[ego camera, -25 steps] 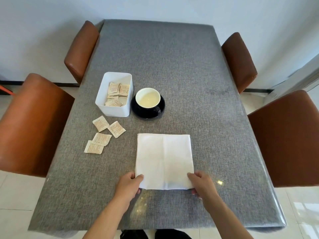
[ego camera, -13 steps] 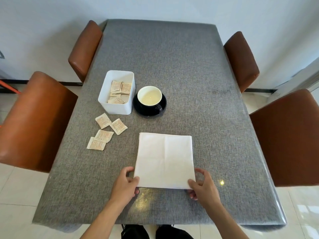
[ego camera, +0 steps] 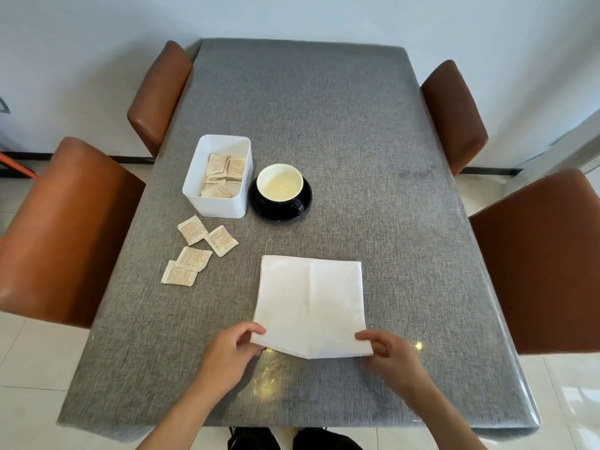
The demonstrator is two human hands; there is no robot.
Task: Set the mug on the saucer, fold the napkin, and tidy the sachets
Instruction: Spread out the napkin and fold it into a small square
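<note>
A white napkin [ego camera: 310, 303] lies spread on the grey table [ego camera: 373, 196], its near edge raised off the surface. My left hand [ego camera: 232, 352] pinches the near left corner and my right hand [ego camera: 389, 355] pinches the near right corner. Behind it a black mug [ego camera: 281, 186] with a cream inside stands on a black saucer [ego camera: 259, 206]. Several beige sachets [ego camera: 198, 248] lie loose on the table to the left, and more sit in a white box [ego camera: 216, 203] beside the saucer.
Brown padded chairs stand along both sides: two on the left [ego camera: 65, 228] [ego camera: 159, 95] and two on the right [ego camera: 539, 261] [ego camera: 454, 115]. The table's near edge runs just below my forearms. A white wall lies beyond the far end.
Both hands have closed on the napkin's near corners and lifted that edge off the table. The mug, box and sachets have not moved.
</note>
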